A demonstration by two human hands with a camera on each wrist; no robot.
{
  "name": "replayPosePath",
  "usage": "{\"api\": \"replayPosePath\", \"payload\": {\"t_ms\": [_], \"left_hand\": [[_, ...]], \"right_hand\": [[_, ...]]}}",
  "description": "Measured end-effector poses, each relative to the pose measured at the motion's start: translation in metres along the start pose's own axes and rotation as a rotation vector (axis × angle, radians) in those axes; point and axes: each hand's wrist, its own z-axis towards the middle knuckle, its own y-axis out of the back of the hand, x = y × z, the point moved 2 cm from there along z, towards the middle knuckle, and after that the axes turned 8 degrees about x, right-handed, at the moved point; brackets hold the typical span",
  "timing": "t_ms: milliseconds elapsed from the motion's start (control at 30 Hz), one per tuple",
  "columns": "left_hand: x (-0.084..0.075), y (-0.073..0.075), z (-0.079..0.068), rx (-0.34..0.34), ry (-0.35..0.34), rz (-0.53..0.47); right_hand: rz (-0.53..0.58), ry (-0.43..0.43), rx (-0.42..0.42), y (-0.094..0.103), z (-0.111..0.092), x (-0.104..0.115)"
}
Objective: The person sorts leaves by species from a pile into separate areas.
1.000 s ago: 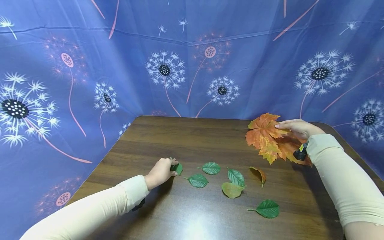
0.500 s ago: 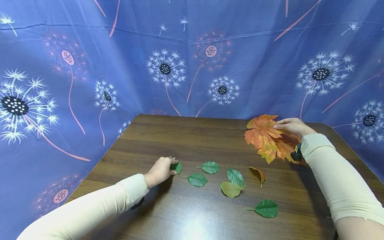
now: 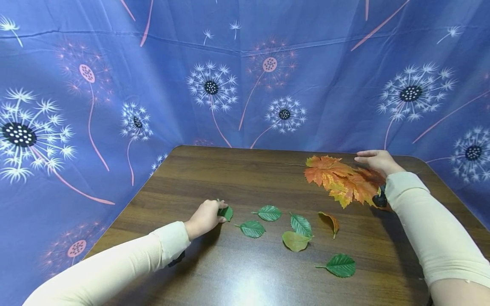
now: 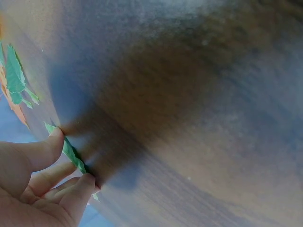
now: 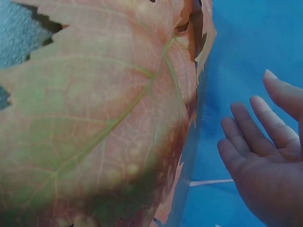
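Note:
My left hand (image 3: 203, 219) is at the left of the table and grips a small green leaf (image 3: 227, 213) lying there. The left wrist view shows thumb and fingers at the edges of that leaf (image 4: 72, 153). At the back right, my right hand (image 3: 377, 162) is just beside a pile of overlapping orange and yellow maple leaves (image 3: 340, 180). It holds nothing; in the right wrist view its fingers (image 5: 253, 135) are spread loosely, apart from a large maple leaf (image 5: 94, 109). My wrist and sleeve cover part of the pile.
Mid-table lie two green leaves (image 3: 269, 213) (image 3: 252, 229). To their right, another green leaf (image 3: 301, 224) touches a yellowish-green leaf (image 3: 295, 241). A curled orange-brown leaf (image 3: 330, 223) and a dark green leaf (image 3: 341, 265) lie further right. A blue dandelion-print cloth (image 3: 237, 85) hangs behind the table (image 3: 229, 170).
My right hand has let go of the maple leaf it held. That leaf has dropped onto the pile, slightly left, with its stem now showing. My left hand stays on its leaf.

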Motion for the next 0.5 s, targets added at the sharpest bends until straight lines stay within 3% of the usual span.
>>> {"api": "replayPosePath", "payload": {"t_ms": [500], "left_hand": [[-0.0023, 0.0013, -0.0031, -0.004, -0.027, 0.017]], "right_hand": [[0.000, 0.021, 0.032, 0.0029, -0.0077, -0.0013]]}}
